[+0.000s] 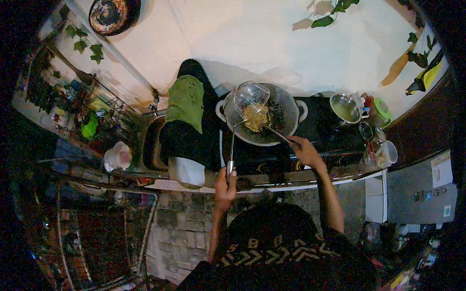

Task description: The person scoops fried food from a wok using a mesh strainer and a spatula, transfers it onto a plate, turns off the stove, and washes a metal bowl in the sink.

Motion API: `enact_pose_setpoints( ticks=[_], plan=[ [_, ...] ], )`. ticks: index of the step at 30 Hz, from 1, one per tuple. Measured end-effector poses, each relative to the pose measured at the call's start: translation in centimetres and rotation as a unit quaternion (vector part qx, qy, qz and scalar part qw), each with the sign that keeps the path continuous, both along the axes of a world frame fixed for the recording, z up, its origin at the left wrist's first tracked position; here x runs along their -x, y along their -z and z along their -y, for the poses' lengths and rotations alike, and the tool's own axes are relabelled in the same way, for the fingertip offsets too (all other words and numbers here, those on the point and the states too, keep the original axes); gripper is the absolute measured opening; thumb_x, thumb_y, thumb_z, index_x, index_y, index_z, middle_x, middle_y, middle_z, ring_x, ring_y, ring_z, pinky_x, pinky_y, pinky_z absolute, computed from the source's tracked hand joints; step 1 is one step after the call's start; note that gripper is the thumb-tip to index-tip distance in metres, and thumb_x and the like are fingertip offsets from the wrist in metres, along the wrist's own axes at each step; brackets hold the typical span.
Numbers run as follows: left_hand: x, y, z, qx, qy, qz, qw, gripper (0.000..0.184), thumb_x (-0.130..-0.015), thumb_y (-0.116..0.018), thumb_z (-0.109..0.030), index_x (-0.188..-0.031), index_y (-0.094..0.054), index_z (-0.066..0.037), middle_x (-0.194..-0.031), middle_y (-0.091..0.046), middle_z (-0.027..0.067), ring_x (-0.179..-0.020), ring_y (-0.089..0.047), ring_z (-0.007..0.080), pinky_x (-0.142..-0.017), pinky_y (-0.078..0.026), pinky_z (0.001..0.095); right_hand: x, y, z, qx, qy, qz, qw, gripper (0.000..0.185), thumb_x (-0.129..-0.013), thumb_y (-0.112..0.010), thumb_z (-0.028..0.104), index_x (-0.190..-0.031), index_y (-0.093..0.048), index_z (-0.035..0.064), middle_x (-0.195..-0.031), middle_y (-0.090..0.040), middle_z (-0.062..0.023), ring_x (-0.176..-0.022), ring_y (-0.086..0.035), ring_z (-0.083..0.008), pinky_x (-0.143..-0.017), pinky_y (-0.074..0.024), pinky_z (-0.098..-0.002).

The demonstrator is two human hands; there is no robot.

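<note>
A: "Your left hand [225,190] is closed around the handle of the wire strainer [236,115] — its mesh sits over the wok's [285,127] left side. And your right hand [307,153]?"
B: "Clamped on a thin utensil [279,134], which reaches the food [256,119] inside."
A: "The wok?"
B: "On your black stove [313,128] — the metal pot [345,107] stands to its right."

at six o'clock i wear a black top [301,275] with a band of tan chevrons [276,256] across it; small letter-like marks [278,241] sit on their twelve o'clock side, too blurred to read.
</note>
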State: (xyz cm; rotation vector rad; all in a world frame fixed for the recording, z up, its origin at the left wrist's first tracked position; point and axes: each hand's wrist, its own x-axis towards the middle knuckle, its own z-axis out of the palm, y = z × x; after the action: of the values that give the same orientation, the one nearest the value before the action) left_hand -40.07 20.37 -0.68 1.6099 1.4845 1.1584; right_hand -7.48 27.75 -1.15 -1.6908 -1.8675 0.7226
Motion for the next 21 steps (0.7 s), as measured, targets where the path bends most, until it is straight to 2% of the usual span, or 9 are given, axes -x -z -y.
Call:
enact_pose_setpoints(
  ticks=[5,7,11,13,15,16,17,19,21],
  plan=[
    [0.7,1.8,0.1,0.094,0.014,0.062,0.994,0.026,-0.101,-0.052,-0.023,-0.112,-0.055,0.000,-0.079,-0.055,0.0063,-0.071,-0.050,0.0147,-0.065,-0.043,0.0313,1.1,-1.9,1.0,0.042,0.029,-0.077,0.996,0.034,-0.093,-0.055,0.011,-0.126,-0.060,0.0057,-0.115,-0.065,-0.0252,-0.103,-0.065,-0.0387,-0.087,-0.0497,-0.0401],
    [0.5,1.3,0.4,0.113,0.006,0.098,0.989,0.026,-0.101,-0.052,-0.023,-0.113,-0.055,0.000,-0.078,-0.054,0.0052,-0.071,-0.049,0.0138,-0.065,-0.043,0.0306,1.0,-2.1,1.4,-0.121,0.043,-0.006,0.992,0.035,-0.093,-0.057,0.014,-0.127,-0.059,0.0085,-0.106,-0.067,-0.0246,-0.096,-0.065,-0.0402,-0.081,-0.0515,-0.0433],
    [0.0,-0.1,0.4,0.103,-0.007,0.066,0.993,0.026,-0.101,-0.052,-0.024,-0.112,-0.055,-0.001,-0.076,-0.052,0.0036,-0.070,-0.048,0.0123,-0.065,-0.042,0.0297,-0.3,-4.7,1.7,0.001,0.083,0.141,0.987,0.036,-0.093,-0.058,0.015,-0.128,-0.059,0.0127,-0.095,-0.068,-0.0229,-0.085,-0.065,-0.0420,-0.072,-0.0517,-0.0485],
    [0.0,0.0,0.3,0.101,-0.008,0.067,0.993,0.025,-0.101,-0.053,-0.024,-0.112,-0.055,-0.001,-0.076,-0.051,0.0035,-0.070,-0.047,0.0121,-0.065,-0.042,0.0291,-1.4,-3.8,1.3,-0.148,0.112,0.169,0.968,0.036,-0.093,-0.057,0.014,-0.128,-0.059,0.0157,-0.086,-0.067,-0.0214,-0.075,-0.063,-0.0428,-0.065,-0.0493,-0.0526],
    [0.2,1.3,0.0,0.105,-0.006,0.042,0.994,0.028,-0.101,-0.053,-0.024,-0.112,-0.055,0.001,-0.078,-0.056,0.0086,-0.072,-0.054,0.0187,-0.068,-0.045,0.0326,-2.1,-3.7,1.1,-0.115,0.124,0.207,0.964,0.034,-0.093,-0.055,0.013,-0.127,-0.059,0.0159,-0.085,-0.067,-0.0221,-0.074,-0.064,-0.0422,-0.065,-0.0498,-0.0530],
    [0.4,3.7,-0.3,0.105,-0.005,0.042,0.994,0.028,-0.101,-0.053,-0.024,-0.112,-0.055,0.001,-0.078,-0.056,0.0086,-0.072,-0.054,0.0187,-0.068,-0.045,0.0326,-2.1,-3.9,1.0,-0.099,0.136,0.214,0.962,0.034,-0.093,-0.054,0.014,-0.126,-0.060,0.0162,-0.084,-0.067,-0.0223,-0.074,-0.064,-0.0423,-0.064,-0.0499,-0.0533],
    [0.5,7.1,-0.7,0.065,-0.014,0.069,0.995,0.030,-0.101,-0.053,-0.026,-0.113,-0.055,0.002,-0.081,-0.059,0.0124,-0.074,-0.057,0.0242,-0.070,-0.046,0.0358,-2.3,-4.0,1.0,-0.081,0.149,0.220,0.961,0.033,-0.093,-0.054,0.015,-0.126,-0.060,0.0165,-0.083,-0.067,-0.0224,-0.073,-0.064,-0.0423,-0.064,-0.0501,-0.0537],
    [-0.1,6.2,-1.1,0.024,-0.021,0.095,0.995,0.033,-0.101,-0.052,-0.028,-0.113,-0.055,0.003,-0.083,-0.061,0.0162,-0.077,-0.060,0.0298,-0.071,-0.046,0.0389,-2.2,-3.5,0.6,-0.044,0.152,0.238,0.958,0.033,-0.092,-0.055,0.015,-0.125,-0.061,0.0164,-0.083,-0.067,-0.0222,-0.074,-0.064,-0.0425,-0.065,-0.0507,-0.0538],
    [-0.8,4.4,-1.2,0.083,0.015,0.000,0.996,0.040,-0.101,-0.051,-0.034,-0.112,-0.054,0.005,-0.087,-0.063,0.0211,-0.082,-0.061,0.0375,-0.073,-0.046,0.0438,-1.8,-3.0,0.3,-0.007,0.155,0.255,0.955,0.033,-0.092,-0.055,0.016,-0.124,-0.062,0.0163,-0.083,-0.068,-0.0220,-0.074,-0.065,-0.0426,-0.066,-0.0513,-0.0539]
  ],
)
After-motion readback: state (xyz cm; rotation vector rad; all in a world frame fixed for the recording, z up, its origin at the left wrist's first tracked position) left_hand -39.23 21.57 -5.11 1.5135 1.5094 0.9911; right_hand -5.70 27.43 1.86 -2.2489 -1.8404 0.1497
